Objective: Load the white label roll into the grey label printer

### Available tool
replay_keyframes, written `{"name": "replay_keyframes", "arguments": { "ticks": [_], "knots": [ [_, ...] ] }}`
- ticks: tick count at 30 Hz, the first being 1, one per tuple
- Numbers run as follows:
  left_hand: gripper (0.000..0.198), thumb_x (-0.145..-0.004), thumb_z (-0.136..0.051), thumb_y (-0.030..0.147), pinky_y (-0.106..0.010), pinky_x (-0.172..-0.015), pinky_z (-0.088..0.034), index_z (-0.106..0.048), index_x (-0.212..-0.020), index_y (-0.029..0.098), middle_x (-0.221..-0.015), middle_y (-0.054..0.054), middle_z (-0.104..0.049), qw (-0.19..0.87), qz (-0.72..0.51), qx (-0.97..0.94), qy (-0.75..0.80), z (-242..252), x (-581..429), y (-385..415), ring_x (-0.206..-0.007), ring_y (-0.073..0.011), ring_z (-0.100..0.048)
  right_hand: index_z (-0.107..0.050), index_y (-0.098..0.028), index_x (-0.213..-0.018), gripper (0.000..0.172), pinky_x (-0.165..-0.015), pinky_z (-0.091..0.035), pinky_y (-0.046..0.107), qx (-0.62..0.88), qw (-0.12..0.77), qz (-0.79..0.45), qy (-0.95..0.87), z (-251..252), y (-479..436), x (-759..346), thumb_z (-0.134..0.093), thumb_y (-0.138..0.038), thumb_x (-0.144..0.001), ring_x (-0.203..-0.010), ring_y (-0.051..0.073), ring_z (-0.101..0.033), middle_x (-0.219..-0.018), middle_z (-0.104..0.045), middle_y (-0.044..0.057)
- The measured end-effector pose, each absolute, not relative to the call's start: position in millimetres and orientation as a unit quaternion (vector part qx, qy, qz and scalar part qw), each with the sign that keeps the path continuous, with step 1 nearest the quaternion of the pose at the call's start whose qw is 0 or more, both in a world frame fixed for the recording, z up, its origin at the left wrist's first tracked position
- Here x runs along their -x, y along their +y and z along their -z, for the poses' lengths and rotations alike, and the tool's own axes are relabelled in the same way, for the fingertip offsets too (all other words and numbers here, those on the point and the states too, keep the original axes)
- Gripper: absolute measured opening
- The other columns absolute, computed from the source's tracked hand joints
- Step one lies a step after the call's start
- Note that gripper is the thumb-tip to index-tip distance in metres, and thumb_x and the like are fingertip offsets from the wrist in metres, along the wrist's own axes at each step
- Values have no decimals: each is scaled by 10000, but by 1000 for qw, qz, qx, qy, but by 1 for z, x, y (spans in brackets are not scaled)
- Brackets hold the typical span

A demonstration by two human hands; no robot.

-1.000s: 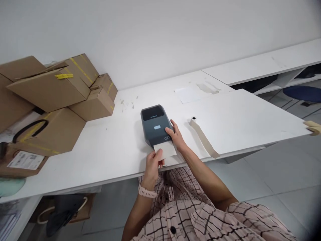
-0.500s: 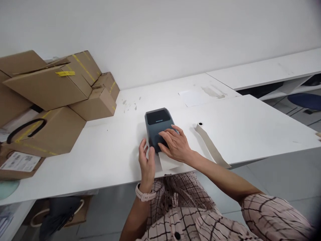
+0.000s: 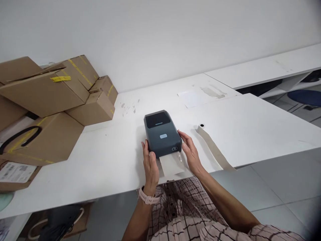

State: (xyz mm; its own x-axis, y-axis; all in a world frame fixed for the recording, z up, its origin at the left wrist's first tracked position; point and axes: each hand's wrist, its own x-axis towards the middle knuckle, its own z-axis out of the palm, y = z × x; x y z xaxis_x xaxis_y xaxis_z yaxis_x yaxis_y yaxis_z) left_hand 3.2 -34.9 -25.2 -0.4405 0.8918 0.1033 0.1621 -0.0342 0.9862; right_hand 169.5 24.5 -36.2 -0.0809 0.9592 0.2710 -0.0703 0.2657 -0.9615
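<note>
A dark blue-grey label printer [image 3: 162, 134] sits on the white table with its lid down, a light button on top and a small round mark at its front right corner. A strip of label paper [image 3: 172, 164] comes out of its front toward the table edge. My left hand [image 3: 150, 165] holds the printer's left side near the front, fingers along the wall. Against the right side, my right hand [image 3: 192, 152] grips the front corner, its thumb on the near edge. Some fingertips are hidden behind the housing.
Stacked cardboard boxes [image 3: 45, 93] with yellow tape fill the table's left end. Right of the printer lies a small roll with a loose backing strip [image 3: 213, 147] hanging over the front edge. A white sheet [image 3: 190, 98] lies farther back. A blue seat [image 3: 304, 97] is at far right.
My right hand has moved off the printer's top to its right side, uncovering the button. My left hand has closed in against the left side. The view has shifted slightly.
</note>
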Motion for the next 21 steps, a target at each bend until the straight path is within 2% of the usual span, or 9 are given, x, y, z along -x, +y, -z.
{"name": "replay_keyframes", "arguments": {
  "ticks": [2, 4, 7, 9, 11, 14, 17, 21],
  "knots": [
    [697, -1033, -377, 622, -427, -1335, -170, -319, -1647, 296, -1785, -13, -113, 299, -585, -440, 612, 21, 2, -32, -1653, -233, -62, -524, -349, -1477, 527, -1252, -384, 510, 384, 563, -455, -573, 26, 28, -170, -506, -607, -1018, -1531, 289, -421, -1606, -509, 42],
    [659, -1032, -386, 620, -412, -1325, -208, -402, -1610, 303, -1769, -15, -203, 278, -604, -459, 590, 10, 11, -22, -1643, -240, -144, -541, -354, -1473, 546, -1253, -380, 525, 383, 561, -431, -593, 10, 37, -171, -469, -645, -1016, -1515, 301, -440, -1591, -526, 40],
    [595, -1033, -395, 609, -423, -1279, -321, -581, -1482, 267, -1606, -67, -524, 252, -660, -469, 530, -10, 30, 8, -1531, -263, -426, -515, -372, -1509, 608, -1283, -300, 574, 397, 535, -378, -642, -25, 61, -168, -426, -703, -1007, -1526, 327, -409, -1608, -502, 37],
    [523, -1014, -481, 563, -426, -1217, -404, -649, -1387, 236, -1491, -91, -625, 251, -683, -456, 513, -20, 44, 33, -1443, -266, -529, -446, -367, -1564, 678, -1296, -244, 592, 401, 517, -345, -673, -50, 86, -160, -424, -733, -994, -1559, 345, -342, -1644, -450, 40],
    [489, -946, -628, 475, -414, -1149, -454, -641, -1373, 237, -1465, -108, -627, 258, -652, -449, 554, -21, 57, 54, -1365, -266, -577, -372, -337, -1607, 767, -1295, -224, 598, 393, 509, -315, -698, -71, 114, -149, -424, -768, -975, -1578, 361, -289, -1672, -399, 55],
    [646, -832, -754, 425, -381, -978, -514, -592, -1424, 225, -1332, -124, -640, 281, -544, -460, 643, -10, 68, 70, -1124, -241, -638, -335, -298, -1613, 858, -1280, -240, 594, 383, 504, -280, -721, -91, 158, -133, -433, -818, -937, -1563, 370, -303, -1653, -409, 82],
    [756, -814, -764, 466, -336, -828, -495, -530, -1490, 223, -1060, -63, -630, 319, -472, -482, 665, 6, 72, 70, -877, -186, -605, -325, -272, -1606, 895, -1256, -285, 593, 391, 488, -271, -732, -98, 199, -122, -444, -833, -918, -1516, 379, -373, -1591, -471, 111],
    [751, -823, -734, 420, -295, -710, -439, -499, -1499, 196, -835, 7, -553, 356, -465, -483, 651, 18, 73, 69, -748, -168, -549, -295, -269, -1608, 907, -1202, -359, 615, 390, 458, -283, -747, -103, 240, -117, -468, -824, -913, -1412, 379, -491, -1536, -528, 124]
  ]
}}
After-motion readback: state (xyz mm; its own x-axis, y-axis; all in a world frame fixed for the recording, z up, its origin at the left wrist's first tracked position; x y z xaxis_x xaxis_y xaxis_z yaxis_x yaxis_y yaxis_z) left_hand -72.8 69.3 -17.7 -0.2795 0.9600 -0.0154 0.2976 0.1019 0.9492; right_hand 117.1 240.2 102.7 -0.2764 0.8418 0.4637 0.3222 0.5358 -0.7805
